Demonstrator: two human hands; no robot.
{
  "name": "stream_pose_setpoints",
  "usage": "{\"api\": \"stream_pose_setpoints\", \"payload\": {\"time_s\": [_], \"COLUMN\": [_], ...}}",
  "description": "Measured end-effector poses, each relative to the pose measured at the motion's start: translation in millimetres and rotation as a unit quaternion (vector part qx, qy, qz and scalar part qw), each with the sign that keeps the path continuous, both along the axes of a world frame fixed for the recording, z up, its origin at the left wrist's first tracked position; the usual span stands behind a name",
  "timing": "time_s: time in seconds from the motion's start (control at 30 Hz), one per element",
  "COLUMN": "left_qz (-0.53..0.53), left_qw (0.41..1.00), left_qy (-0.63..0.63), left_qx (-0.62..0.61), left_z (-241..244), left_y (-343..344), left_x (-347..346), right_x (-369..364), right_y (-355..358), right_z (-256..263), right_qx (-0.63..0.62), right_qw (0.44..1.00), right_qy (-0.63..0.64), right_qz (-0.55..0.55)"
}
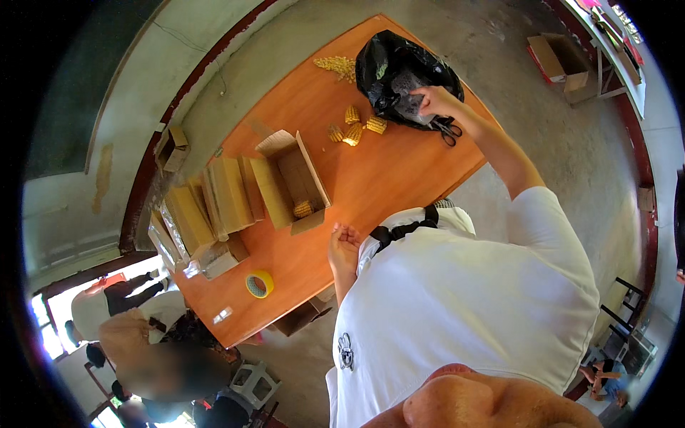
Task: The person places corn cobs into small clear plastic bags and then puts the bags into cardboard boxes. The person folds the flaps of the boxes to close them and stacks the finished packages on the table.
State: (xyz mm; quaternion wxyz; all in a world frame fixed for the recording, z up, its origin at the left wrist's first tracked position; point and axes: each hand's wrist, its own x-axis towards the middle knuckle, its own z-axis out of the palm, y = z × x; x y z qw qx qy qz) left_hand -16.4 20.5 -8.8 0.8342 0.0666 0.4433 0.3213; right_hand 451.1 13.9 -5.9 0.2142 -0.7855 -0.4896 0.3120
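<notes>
My right hand point(436, 101) reaches into the mouth of a black plastic bag point(374, 67) at the table's far end; it touches crumpled clear plastic point(408, 91), and whether it grips it is unclear. Scissors with black handles point(451, 135) lie by the bag's near edge. Several pieces of corn on the cob point(352, 134) sit beside the bag, with loose kernels point(336, 65) beyond them. My left hand point(345, 243) is at the table's near edge, palm up with fingers slightly curled, holding nothing. Near it stands an uncovered cardboard box point(289, 176) with a piece of corn point(303, 209) inside.
Several cardboard boxes point(230, 198) stand at the left of the wooden table point(299, 257), near a roll of yellow tape point(259, 284). Another carton point(302, 316) is under the table. A plastic stool point(256, 384) and several people are at the lower left. An empty carton point(559, 61) rests on the floor, upper right.
</notes>
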Motion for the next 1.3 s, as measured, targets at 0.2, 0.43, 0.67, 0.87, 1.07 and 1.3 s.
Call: {"api": "stream_pose_setpoints", "payload": {"time_s": [0.2, 0.43, 0.67, 0.87, 1.07, 1.3], "left_qz": [-0.026, -0.022, -0.022, -0.010, -0.100, -0.393], "left_qw": [0.999, 1.000, 0.999, 1.000, 0.986, 0.783], "left_qy": [0.013, 0.001, -0.022, -0.014, 0.071, 0.172], "left_qx": [0.014, 0.021, 0.019, 0.021, 0.113, 0.451], "left_z": [-5.7, 5.1, 0.0, 3.8, 15.8, 20.0], "left_y": [4.6, 1.9, -0.3, -0.8, 7.4, 42.4], "left_x": [-3.6, 3.3, 1.0, 1.2, 27.0, 166.1], "right_x": [6.5, 21.8, 13.7, 8.6, 12.2, -28.4], "right_y": [-7.9, -14.7, -16.9, -18.7, -30.1, -43.3], "right_z": [15.0, 32.1, 46.1, 60.8, 43.8, -1.6], "right_qx": [0.059, 0.073, 0.109, 0.175, 0.241, 0.278], "right_qw": [0.994, 0.994, 0.991, 0.974, 0.923, 0.878], "right_qy": [0.090, 0.039, 0.030, 0.075, 0.227, 0.353], "right_qz": [-0.034, -0.074, -0.066, -0.121, -0.194, -0.169]}}
